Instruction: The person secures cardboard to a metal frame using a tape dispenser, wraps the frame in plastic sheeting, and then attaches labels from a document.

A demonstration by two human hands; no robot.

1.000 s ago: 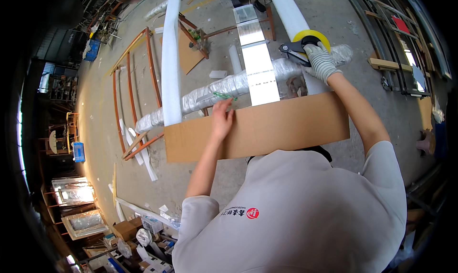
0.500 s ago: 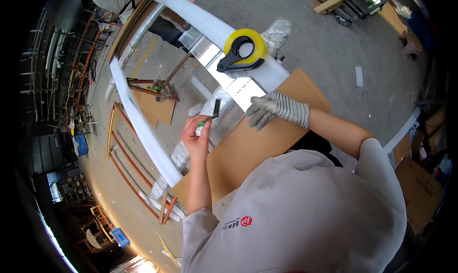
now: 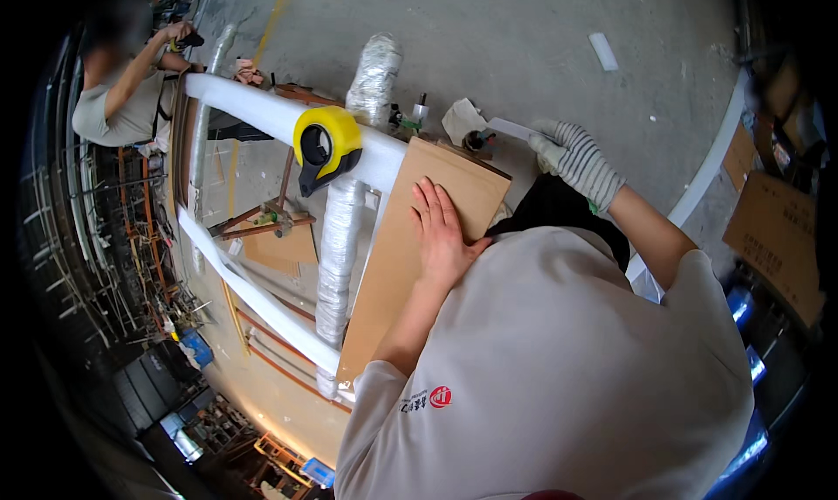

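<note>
My bare left hand (image 3: 443, 238) lies flat on a brown cardboard piece (image 3: 393, 264), fingers stretched out and a little apart. The cardboard covers the near end of a frame padded with white foam (image 3: 253, 111). Farther right, past the cardboard's corner, my right hand (image 3: 580, 161) wears a grey striped glove. Its fingers are closed on a thin pale strip (image 3: 513, 129) pointing left; its kind is unclear. A small bit of green shows under the glove's cuff. On the foam rests a yellow tape roll in a black dispenser (image 3: 327, 146).
A post wrapped in clear film (image 3: 336, 273) runs under the frame, its wrapped end (image 3: 375, 76) jutting out beyond. Another person (image 3: 122, 107) works at the far left end. A pale cloth (image 3: 463, 120) lies past the cardboard; a large cardboard box (image 3: 772, 242) stands right.
My left hand no longer holds the small green and black tool and has come down onto the cardboard. My right hand has moved right. The shiny metal sheet is gone from the frame.
</note>
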